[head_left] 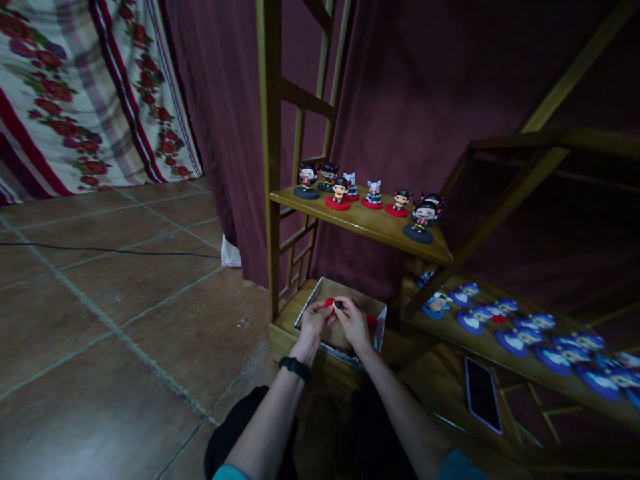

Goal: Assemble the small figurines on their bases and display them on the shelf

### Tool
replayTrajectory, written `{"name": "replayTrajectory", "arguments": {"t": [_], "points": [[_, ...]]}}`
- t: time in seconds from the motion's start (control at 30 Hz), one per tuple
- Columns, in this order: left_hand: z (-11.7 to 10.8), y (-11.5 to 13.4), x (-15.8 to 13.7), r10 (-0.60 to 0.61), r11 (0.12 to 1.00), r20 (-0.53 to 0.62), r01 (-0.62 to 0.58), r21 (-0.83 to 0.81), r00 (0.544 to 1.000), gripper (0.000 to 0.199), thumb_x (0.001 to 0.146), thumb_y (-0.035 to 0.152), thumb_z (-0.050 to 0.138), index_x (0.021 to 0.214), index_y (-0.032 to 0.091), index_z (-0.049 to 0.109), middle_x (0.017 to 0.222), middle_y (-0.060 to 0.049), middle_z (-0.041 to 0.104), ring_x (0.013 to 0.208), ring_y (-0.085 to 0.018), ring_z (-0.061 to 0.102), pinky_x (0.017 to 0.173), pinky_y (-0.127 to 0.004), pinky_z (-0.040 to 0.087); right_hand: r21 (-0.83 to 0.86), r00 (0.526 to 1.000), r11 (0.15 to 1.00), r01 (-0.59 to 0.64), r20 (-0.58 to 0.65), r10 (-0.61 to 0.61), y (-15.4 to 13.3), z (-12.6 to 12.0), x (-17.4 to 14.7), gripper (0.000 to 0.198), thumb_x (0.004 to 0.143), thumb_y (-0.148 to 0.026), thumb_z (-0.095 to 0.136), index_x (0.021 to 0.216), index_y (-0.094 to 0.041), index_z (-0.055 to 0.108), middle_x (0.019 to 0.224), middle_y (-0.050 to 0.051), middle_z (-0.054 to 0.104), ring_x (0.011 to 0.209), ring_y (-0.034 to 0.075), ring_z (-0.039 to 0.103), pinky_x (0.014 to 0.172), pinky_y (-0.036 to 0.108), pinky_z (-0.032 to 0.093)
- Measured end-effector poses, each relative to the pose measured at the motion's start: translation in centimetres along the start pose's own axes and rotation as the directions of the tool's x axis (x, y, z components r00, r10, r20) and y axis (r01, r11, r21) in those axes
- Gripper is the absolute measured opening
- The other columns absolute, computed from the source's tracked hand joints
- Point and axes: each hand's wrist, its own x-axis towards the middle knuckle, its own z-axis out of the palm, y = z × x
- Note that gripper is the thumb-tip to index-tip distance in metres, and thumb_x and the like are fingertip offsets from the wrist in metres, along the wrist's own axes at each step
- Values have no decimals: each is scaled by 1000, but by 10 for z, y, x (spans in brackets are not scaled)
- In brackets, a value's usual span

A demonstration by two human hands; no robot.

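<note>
Both hands are held together over an open cardboard box [384,327] that sits on the lowest shelf. My left hand [316,322] pinches a small figurine [331,304] with a red base and a black-topped head. The fingers of my right hand [354,325] close on the same figurine from the other side, near its dark part. Much of the figurine is covered by my fingers. Inside the box, right of my right hand, lies a red piece [371,321], partly hidden.
Several figurines [374,193] on red or dark bases stand on the wooden shelf [360,223] above the box. More figurines on blue bases [517,339] fill a lower shelf to the right. A phone [483,395] lies below them. A cable [110,249] crosses the tiled floor.
</note>
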Motion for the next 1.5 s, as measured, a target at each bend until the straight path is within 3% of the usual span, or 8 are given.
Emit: {"name": "replayTrajectory", "arguments": {"t": [0.33, 0.43, 0.53, 0.63, 0.77, 1.1, 1.33, 1.5], "points": [[-1, -4, 7, 27, 1000, -26, -27, -6, 999, 14, 66, 5, 70, 74, 11, 61, 64, -4, 65, 56, -10, 62, 61, -22, 53, 16, 1000, 1000, 16, -17, -15, -2, 2, -1, 25, 79, -29, 51, 101, -27, 62, 103, 3, 65, 90, 18, 63, 80, 32, 52], [0, -4, 8, -38, 998, 7, 39, -49, 999, 10, 69, 5, 67, 74, 10, 61, 66, -5, 66, 58, -11, 63, 62, -23, 55, 89, 999, 996, -21, -25, 23, 2, 3, 0, 36, 77, -29, 54, 113, -27, 56, 112, 4, 62, 95, 18, 62, 84, 34, 51], [0, -1, 7, -147, 984, 34, 150, -100, 989, 8, 71, 4, 65, 76, 9, 62, 71, -7, 68, 60, -11, 65, 62, -22, 56, 116, 990, 991, -58, -119, 72, 7, -1, 0, 47, 74, -31, 56, 120, -25, 51, 121, 6, 58, 103, 19, 58, 92, 37, 46], [-2, 3, 7, -228, 964, 54, 234, -128, 972, 9, 74, 3, 60, 81, 8, 62, 74, -9, 69, 61, -11, 66, 60, -20, 56, 118, 973, 985, -125, -182, 145, 10, -7, 0, 39, 74, -34, 55, 111, -22, 58, 114, 7, 62, 102, 20, 58, 93, 39, 44], [-3, 4, 5, -283, 950, 109, 294, -107, 953, 11, 75, 4, 60, 85, 7, 62, 75, -10, 69, 61, -12, 66, 60, -20, 56, 237, 972, 956, -176, -113, 206, 13, -11, 1, 34, 72, -35, 58, 103, -22, 63, 108, 6, 66, 95, 20, 61, 88, 39, 47], [-2, 1, 1, -182, 982, 116, 186, -26, 976, 15, 71, 8, 67, 86, 11, 61, 74, -7, 69, 62, -13, 66, 66, -25, 56, 335, 979, 924, -186, -17, 203, 7, -8, 1, 23, 70, -31, 59, 90, -22, 67, 93, 3, 71, 89, 20, 64, 86, 38, 48], [-3, 9, 1, -46, 998, 283, 53, -15, 958, 26, 64, 10, 73, 86, 15, 60, 81, -4, 68, 71, -10, 65, 70, -21, 51, 360, 995, 929, -84, -14, 95, -2, -13, 4, 18, 73, -29, 57, 88, -23, 64, 95, 3, 69, 92, 19, 63, 89, 36, 47], [1, 13, -2, 17, 1000, 316, -16, -5, 949, 29, 61, 15, 76, 84, 17, 59, 79, 0, 65, 67, -8, 61, 70, -20, 48, 326, 995, 945, -36, -71, 63, -7, -15, 5, 18, 73, -30, 57, 89, -23, 60, 93, 3, 67, 88, 18, 63, 84, 34, 50]]}}
